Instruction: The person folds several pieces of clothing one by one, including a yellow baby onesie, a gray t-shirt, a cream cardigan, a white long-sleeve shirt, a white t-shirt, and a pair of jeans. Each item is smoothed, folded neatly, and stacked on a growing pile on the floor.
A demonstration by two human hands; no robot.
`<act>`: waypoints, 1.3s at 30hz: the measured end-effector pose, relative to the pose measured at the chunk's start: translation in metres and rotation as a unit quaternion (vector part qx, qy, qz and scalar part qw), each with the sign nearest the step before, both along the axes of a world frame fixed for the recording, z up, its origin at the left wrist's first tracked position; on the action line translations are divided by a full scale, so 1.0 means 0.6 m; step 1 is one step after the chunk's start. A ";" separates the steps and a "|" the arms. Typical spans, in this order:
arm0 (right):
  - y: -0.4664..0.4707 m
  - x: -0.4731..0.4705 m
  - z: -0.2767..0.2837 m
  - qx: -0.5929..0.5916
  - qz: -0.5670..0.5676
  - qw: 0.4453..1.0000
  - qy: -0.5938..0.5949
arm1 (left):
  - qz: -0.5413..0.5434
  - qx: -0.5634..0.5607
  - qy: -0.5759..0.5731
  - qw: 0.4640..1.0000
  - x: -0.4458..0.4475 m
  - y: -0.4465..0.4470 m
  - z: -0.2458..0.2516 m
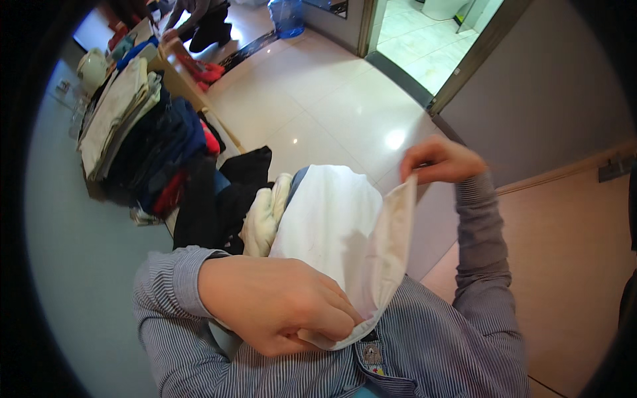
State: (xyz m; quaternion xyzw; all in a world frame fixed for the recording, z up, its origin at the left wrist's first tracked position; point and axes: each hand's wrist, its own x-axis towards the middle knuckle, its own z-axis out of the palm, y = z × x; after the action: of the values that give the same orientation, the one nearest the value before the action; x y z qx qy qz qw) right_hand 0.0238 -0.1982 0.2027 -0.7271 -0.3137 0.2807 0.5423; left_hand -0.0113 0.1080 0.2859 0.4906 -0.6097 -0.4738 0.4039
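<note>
A white cloth garment (323,209) is spread in front of my body, its near and right edges lifted. My left hand (283,303) pinches the near edge close to my striped shirt (428,323). At the right, my right hand (443,159) grips the raised corner between thumb and fingers, and the edge between the two hands is drawn up. Just left of the garment lies a bunched cream cloth (266,214), with a strip of blue fabric (297,186) beside it. The part of the white garment under my left hand is hidden.
A tall stack of folded clothes (149,129) stands at the left by the wall, with black garments (214,199) beside it. Farther off, a person (201,22) crouches near a blue water bottle (287,19). A doorway with a dark threshold (400,77) opens at upper right.
</note>
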 end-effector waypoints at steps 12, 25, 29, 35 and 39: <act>0.283 -0.129 -0.254 0.142 0.027 0.961 0.237 | 0.074 0.134 -0.012 0.988 0.035 0.036 -0.019; 0.273 -0.131 -0.263 0.096 -0.119 0.978 0.141 | 0.596 0.067 -0.052 0.798 0.120 0.076 -0.352; 0.273 -0.128 -0.259 0.086 -0.129 0.981 0.118 | 0.617 0.163 0.330 0.696 0.062 0.121 -0.403; 0.270 -0.130 -0.253 0.066 -0.140 0.984 0.084 | 0.514 0.109 0.517 0.676 -0.017 0.125 -0.421; 0.274 -0.128 -0.251 0.044 -0.145 0.987 0.049 | 0.473 0.189 0.393 0.766 -0.004 0.118 -0.403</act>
State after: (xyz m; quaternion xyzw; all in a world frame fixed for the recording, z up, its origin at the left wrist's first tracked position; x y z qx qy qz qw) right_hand -0.0531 -0.0336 0.0524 -0.7256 -0.1899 0.2202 0.6237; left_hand -0.0139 0.1788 0.0440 0.5544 0.0134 -0.4799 0.6798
